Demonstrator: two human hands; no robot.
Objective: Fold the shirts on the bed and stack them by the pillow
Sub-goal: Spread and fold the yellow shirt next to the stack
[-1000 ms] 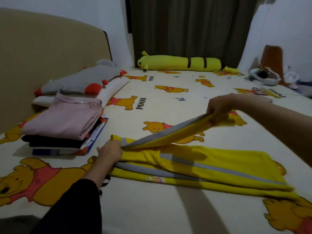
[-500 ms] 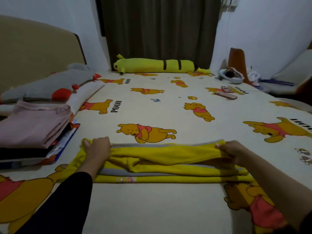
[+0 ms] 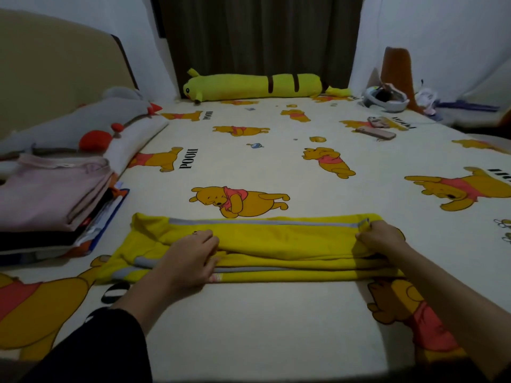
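While the yellow shirt (image 3: 276, 244) lay across the near part of the bed (image 3: 249, 327) as a long narrow band with grey stripes, both hands were on it. Left hand (image 3: 188, 261) rested flat near the band's left-middle, fingers fairly straight and pressing the cloth down, nothing pinched that I could see. Right hand (image 3: 380, 239) sat at the band's right end, fingers curled and pinching the upper layer at the grey-trimmed corner (grip looked closed on fabric).

Handling, as a judgement: soft, light knit, no stiffness, so it would sag and slide open if lifted by one point. Layers looked loose and a bit bunched toward the left end, so pressing flat before the next fold seemed sensible. Best holds were probably the two short ends or the corners of the stacked layers, taking all layers together; then bring the right end over to the left to halve the band.

Stack of folded clothes (image 3: 55, 205), pink one on top, sat at far left just beside the pillow (image 3: 132, 142), near the band's left end but apart from it. Phone (image 3: 376, 133) and yellow plush bolster (image 3: 254, 87) lay well apart further up the bed.
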